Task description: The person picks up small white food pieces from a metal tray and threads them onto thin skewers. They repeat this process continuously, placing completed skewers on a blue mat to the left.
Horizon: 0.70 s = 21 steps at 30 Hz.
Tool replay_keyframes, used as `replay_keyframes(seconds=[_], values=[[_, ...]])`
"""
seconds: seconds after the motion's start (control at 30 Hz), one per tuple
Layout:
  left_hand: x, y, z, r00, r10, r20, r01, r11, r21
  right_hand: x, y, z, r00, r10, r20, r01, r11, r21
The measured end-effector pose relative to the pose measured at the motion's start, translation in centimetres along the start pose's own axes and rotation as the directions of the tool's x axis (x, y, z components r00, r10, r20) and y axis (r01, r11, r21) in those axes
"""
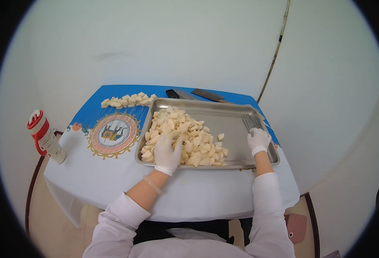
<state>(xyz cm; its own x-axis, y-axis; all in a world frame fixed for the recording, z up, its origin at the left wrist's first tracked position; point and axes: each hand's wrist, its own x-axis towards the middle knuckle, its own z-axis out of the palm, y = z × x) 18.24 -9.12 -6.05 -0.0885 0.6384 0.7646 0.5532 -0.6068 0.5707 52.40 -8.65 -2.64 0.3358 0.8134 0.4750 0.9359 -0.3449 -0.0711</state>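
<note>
A large stainless steel tray (228, 125) lies before me, its left half heaped with pale peeled chunks (189, 138), probably a root vegetable or fruit. My left hand (167, 153), in a thin white glove, reaches into the heap with its thumb apart from the fingers; whether a chunk is gripped is hidden. At the tray's right end my right hand (259, 139), gloved too, has its fingers around the near end of a bundle of thin skewers (250, 122). Beyond the tray's left side, several skewered chunks (130, 100) lie in a row, their thin sticks pointing towards me.
Behind the tray lie a cleaver (207, 94) and a black-ended bundle (173, 94) in clear wrap. A red-and-white bottle (47, 138) stands at the left edge of the cloth-covered table (202, 196). The wall (176, 48) rises behind. A pink object (296, 227) sits low at right.
</note>
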Motion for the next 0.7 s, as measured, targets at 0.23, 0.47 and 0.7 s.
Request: replay_keyframes(seconds=[0.23, 0.47, 0.7], values=[[-0.1, -0.1, -0.2, 0.999, 0.008, 0.052, -0.009, 1.0, 0.012, 1.3, 1.5, 1.6, 0.897, 0.248, 0.367, -0.227, 0.969, -0.1], [-0.3, -0.6, 0.2, 0.999, 0.044, 0.02, -0.044, 0.999, 0.031, 1.7, 1.3, 2.4, 0.88, 0.297, 0.37, -0.256, 0.954, -0.156], [-0.2, -0.4, -0.1, 0.997, 0.057, 0.045, -0.058, 0.998, 0.03, 2.1, 1.4, 2.7, 0.872, 0.316, 0.375, -0.264, 0.947, -0.184]])
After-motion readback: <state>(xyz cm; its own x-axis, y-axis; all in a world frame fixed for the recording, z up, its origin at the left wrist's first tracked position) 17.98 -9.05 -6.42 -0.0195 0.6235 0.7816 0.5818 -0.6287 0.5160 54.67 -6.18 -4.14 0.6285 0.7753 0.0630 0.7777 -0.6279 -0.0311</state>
